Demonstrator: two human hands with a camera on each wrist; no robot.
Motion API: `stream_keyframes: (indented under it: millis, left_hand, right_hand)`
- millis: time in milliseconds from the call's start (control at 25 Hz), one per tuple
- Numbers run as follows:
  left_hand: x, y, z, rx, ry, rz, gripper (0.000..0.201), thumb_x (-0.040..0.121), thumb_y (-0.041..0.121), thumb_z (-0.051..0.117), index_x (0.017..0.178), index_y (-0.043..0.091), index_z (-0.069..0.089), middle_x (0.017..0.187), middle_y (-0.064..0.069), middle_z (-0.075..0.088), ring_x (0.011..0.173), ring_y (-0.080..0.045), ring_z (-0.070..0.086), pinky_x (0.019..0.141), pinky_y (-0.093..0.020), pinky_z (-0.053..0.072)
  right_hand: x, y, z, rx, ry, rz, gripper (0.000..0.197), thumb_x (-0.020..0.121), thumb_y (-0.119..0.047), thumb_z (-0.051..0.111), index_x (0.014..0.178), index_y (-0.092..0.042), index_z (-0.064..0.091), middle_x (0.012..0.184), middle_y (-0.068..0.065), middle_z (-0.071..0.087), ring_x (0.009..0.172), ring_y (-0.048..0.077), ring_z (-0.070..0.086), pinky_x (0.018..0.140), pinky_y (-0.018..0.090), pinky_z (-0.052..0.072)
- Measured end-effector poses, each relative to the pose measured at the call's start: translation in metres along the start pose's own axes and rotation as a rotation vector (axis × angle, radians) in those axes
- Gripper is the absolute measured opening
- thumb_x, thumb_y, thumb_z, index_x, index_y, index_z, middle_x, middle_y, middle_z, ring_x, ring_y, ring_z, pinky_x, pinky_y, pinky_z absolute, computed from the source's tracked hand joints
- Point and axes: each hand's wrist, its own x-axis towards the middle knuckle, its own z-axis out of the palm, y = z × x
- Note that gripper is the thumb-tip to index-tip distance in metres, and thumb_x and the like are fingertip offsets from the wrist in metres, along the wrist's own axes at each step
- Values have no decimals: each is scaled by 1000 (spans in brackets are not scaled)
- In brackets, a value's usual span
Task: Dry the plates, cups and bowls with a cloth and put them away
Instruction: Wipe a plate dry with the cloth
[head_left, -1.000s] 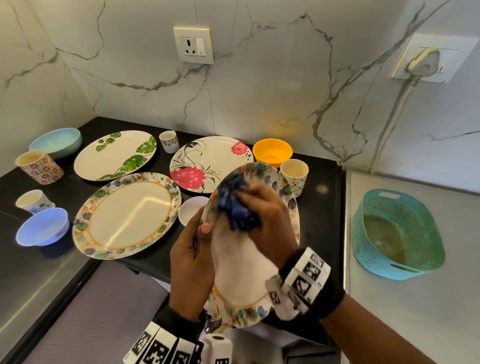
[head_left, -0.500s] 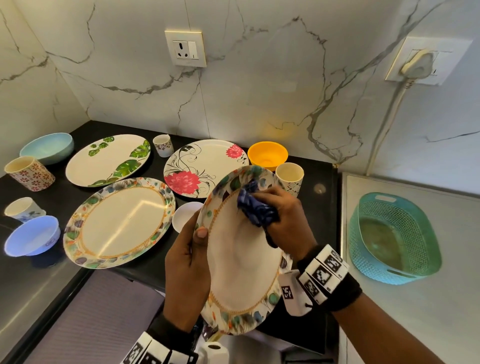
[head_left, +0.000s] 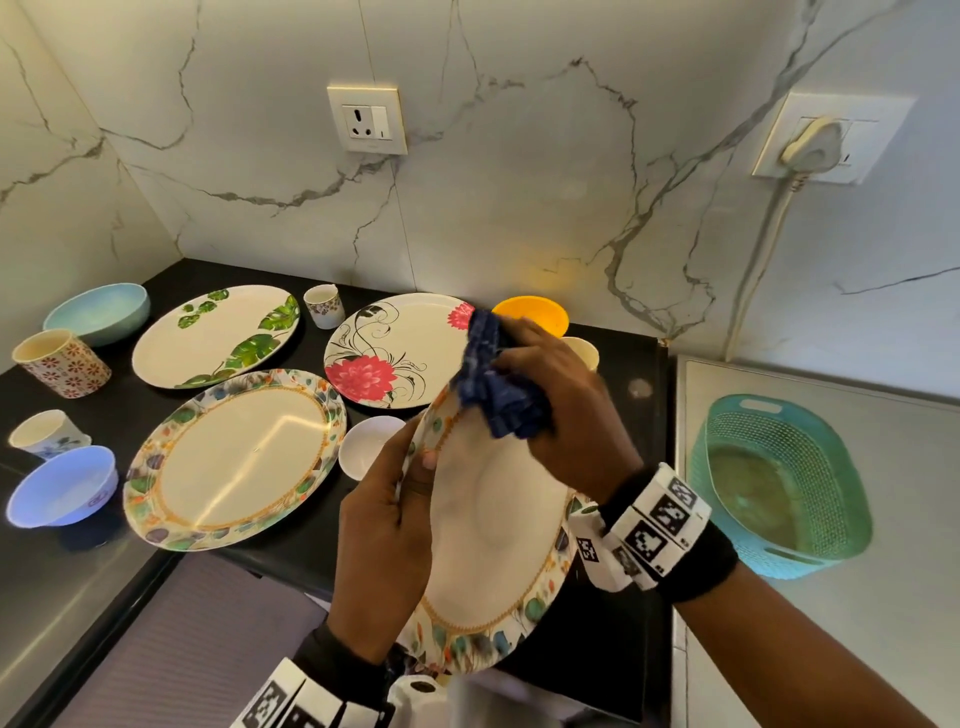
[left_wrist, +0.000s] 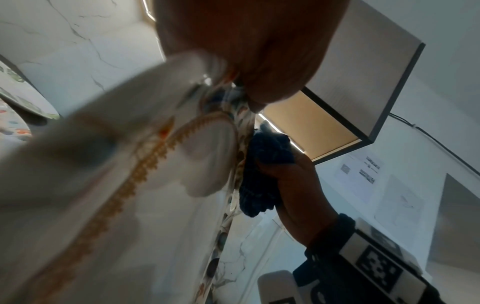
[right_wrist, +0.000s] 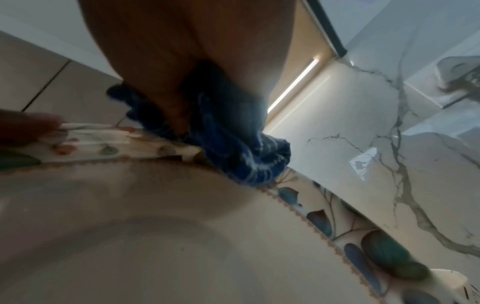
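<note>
A leaf-rimmed plate (head_left: 493, 561) with a gold inner ring is held tilted above the counter's front edge. My left hand (head_left: 387, 530) grips its left rim, thumb on the face. My right hand (head_left: 561, 410) clutches a bunched dark blue cloth (head_left: 493, 384) and presses it on the plate's top rim. The left wrist view shows the plate (left_wrist: 130, 185) close and blurred, with the cloth (left_wrist: 262, 172) behind it. In the right wrist view the cloth (right_wrist: 233, 148) sits on the plate's patterned rim (right_wrist: 324, 216).
On the black counter (head_left: 130, 405) lie a matching leaf-rimmed plate (head_left: 234, 457), a green-leaf plate (head_left: 215, 335), a red-flower plate (head_left: 395, 353), several cups and bowls, an orange bowl (head_left: 535, 312) and a small white bowl (head_left: 363, 447). A teal basket (head_left: 779, 483) stands at right.
My right hand has slid the cloth up from the plate's face to its top rim. The plate has been raised a little and turned more toward me.
</note>
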Motion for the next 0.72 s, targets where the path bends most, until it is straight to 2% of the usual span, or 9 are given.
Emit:
stream_keyframes:
  millis: [80,120,160,240,320,360,440,520,720]
  left_hand:
    - [1,1,-1,11,15,-5,29,93,38,46,120,49,50,96,49,58,98,18,56,76,0,42]
    - [1,2,-2,13,20,-5,28,93,40,46,118,51,50,96,48,58,98,17,57,76,0,42]
    - [0,1,-2,16,17,-3,28,92,40,46,119,50,50,95,48,59,96,16,58,76,-1,43]
    - [0,1,-1,32,0,6,33,92,41,45,123,42,53,93,46,60,93,14,59,75,-6,46]
    - [0,2,1,43,-11,20,37,91,41,45,127,36,54,95,44,60,94,12,60,78,-13,48]
    - [0,2,1,44,-11,31,37,91,41,45,127,36,54,96,45,60,95,12,60,79,-14,49]
    - [1,3,1,40,-13,40,34,91,40,47,124,40,54,98,46,59,98,14,59,80,-9,48]
    - [2,1,0,33,-7,45,28,94,37,52,120,45,53,101,46,59,100,15,59,82,-6,48]
    - [-8,-6,-2,39,47,73,31,95,22,59,123,32,51,91,54,55,93,25,54,75,4,40]
  right_hand:
    - [-6,3,3,-62,-198,40,52,80,-18,69,130,-15,54,155,3,29,147,19,18,117,44,24]
    - [-8,4,2,-56,-246,65,55,81,-18,70,132,-15,51,157,1,23,148,19,14,118,46,23]
    - [-10,6,0,-42,-242,71,53,81,-15,69,131,-15,51,157,2,24,147,20,18,116,47,27]
    - [-5,6,-6,-2,-127,93,46,79,-7,69,121,-14,51,149,6,40,133,22,44,101,43,45]
    - [9,7,-17,24,-72,162,58,76,-2,71,123,-21,42,132,7,55,111,22,59,82,40,54]
    - [16,9,-22,-6,-109,163,66,76,-3,72,129,-24,38,128,8,57,108,22,60,80,40,54]
    - [23,14,-28,-167,-211,60,68,79,-8,68,140,-18,38,129,10,55,115,27,54,91,44,50]
    - [24,21,-30,-268,-272,-31,65,78,-8,62,140,-10,44,133,13,51,120,32,50,98,48,46]
    - [11,46,-28,-165,-255,51,63,82,-9,69,139,-7,45,133,13,52,117,31,55,97,47,48]
